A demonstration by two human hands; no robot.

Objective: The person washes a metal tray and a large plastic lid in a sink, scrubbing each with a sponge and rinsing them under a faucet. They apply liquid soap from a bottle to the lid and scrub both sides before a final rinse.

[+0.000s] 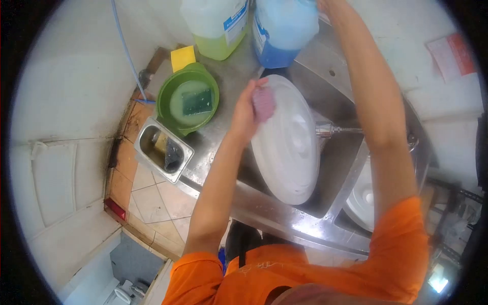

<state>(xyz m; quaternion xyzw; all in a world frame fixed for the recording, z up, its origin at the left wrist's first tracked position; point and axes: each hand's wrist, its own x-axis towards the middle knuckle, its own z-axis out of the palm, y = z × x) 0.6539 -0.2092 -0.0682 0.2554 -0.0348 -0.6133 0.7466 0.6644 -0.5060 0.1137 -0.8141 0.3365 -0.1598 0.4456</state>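
A pinkish scrubbing pad (264, 104) is in my left hand (248, 109), whose fingers wrap round it at the upper left edge of a large white oval lid (287, 147). The lid lies tilted over the steel sink basin (335, 162). My right hand (328, 6) reaches up to the top edge of the view, beside the jug of blue liquid (284, 33); its fingers are mostly cut off, so its grip cannot be made out.
Left of the lid stand a green bowl (215, 96) of cloudy water with a dark green pad (197, 102), and a small steel container (184, 161). A jug of yellow-green liquid (216, 30) is behind. Another white lid (362, 198) lies in the right basin.
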